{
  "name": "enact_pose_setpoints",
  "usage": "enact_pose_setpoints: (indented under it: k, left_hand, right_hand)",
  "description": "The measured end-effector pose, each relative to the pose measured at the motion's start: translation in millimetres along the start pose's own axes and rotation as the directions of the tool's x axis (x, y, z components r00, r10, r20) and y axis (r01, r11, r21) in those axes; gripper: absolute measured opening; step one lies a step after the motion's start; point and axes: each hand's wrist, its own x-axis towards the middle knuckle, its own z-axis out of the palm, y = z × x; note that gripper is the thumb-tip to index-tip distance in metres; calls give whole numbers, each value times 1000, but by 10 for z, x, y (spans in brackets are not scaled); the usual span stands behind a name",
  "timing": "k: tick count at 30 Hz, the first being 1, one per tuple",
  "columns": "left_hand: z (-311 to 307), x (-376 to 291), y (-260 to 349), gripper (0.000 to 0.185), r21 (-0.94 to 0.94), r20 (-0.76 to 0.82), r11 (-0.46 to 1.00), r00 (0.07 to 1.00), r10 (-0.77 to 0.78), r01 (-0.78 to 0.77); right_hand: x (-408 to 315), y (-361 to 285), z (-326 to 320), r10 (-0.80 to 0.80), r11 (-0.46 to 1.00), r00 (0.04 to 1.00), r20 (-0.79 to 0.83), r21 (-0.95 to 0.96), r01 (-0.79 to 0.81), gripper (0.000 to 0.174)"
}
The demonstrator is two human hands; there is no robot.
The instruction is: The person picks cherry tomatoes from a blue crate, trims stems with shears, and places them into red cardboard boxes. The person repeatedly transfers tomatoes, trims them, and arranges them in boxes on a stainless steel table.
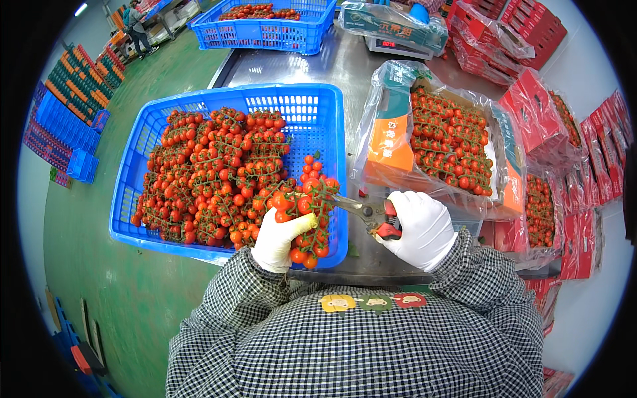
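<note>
My left hand point(283, 236), in a white glove with a yellowed thumb, holds a truss of cherry tomatoes point(304, 205) over the near right corner of a blue plastic crate point(226, 92). Many vine tomatoes point(214, 174) are heaped in the crate. My right hand point(420, 229), gloved in white, grips red-handled pruning shears point(368, 211). Their tips point left and meet the stem end of the held truss; whether the blades touch the stem I cannot tell. Right of the crate, a plastic-lined cardboard box point(390, 144) holds rows of tomato trusses point(450, 142).
Behind stand another blue crate point(259, 35) of tomatoes and a box point(393, 25) on a digital scale point(398, 48). Red cartons point(535, 112) in plastic crowd the right side. The metal table's near edge point(368, 278) runs before me. A person point(134, 27) stands far left.
</note>
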Motion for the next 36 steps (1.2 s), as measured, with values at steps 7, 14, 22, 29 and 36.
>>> enact_pose_setpoints:
  k: [7,14,22,29,36]
  left_hand:
    - [-63,-5,-15,35,-24,-33,999,998,-47,47]
    - [-91,17,-18,38,12,-17,1000,1000,4,-3]
    - [-200,107,-202,39,-444,-57,889,987,-149,108]
    - [-180,108,-295,63,-417,48,909,998,26,-4]
    - [291,207,-385,66,-336,142,940,990,-4,52]
  right_hand:
    - [59,-17,6,-6,999,995,104,-37,10,42]
    - [88,-8,10,32,998,987,157,-52,-24,40]
    - [-127,217,129,236,913,940,245,276,-301,52]
    - [-731,158,992,422,837,641,641,-3,-547,75]
    - [-420,211,542,9,-13,948,317,948,-317,82]
